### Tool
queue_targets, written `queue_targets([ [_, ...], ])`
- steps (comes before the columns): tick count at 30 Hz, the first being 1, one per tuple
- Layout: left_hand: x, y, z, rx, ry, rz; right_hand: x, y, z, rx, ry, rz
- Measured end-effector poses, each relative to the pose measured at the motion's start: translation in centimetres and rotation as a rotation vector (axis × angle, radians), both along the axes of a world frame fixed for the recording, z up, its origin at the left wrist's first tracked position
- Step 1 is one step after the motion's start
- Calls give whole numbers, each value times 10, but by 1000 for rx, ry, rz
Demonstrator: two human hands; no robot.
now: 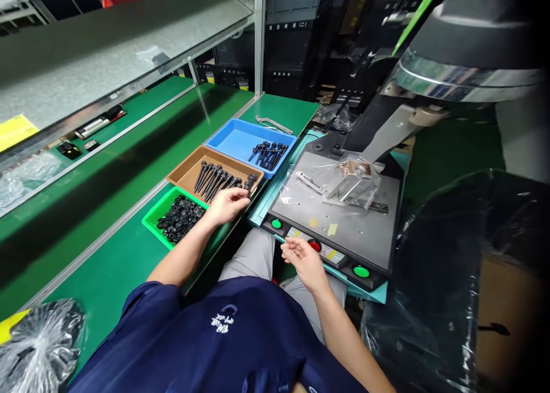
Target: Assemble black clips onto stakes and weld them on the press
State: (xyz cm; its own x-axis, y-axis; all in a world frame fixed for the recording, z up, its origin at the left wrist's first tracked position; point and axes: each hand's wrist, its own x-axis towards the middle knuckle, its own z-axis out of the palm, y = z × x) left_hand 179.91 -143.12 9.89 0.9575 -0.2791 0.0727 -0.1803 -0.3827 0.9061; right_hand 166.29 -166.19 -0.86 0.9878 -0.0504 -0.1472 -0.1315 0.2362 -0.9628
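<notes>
Where left grip (228, 205) pinches, a black part (250, 181) protrudes.

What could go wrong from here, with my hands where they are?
The black part at your left hand's fingertips might slip and drop past the bench edge beside the brown tray. Your right hand looks close to the red button, so a stray movement could bump it. The green tray sits right by the brown one, so a dropped part might get mixed in.
</notes>
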Motion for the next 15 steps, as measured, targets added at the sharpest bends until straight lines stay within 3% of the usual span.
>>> queue_targets([
  [3,35,33,0,349,-1,158,-7,-5,-4,-14,29,-16],
  [8,71,37,-18,779,76,59,-22,-13,-1,-71,71,-30],
  [12,79,24,-29,901,20,-1,-46,-32,3,-138,120,-118],
  [15,77,21,-32,917,-3,-24,-87,-62,4,-179,193,-247],
])
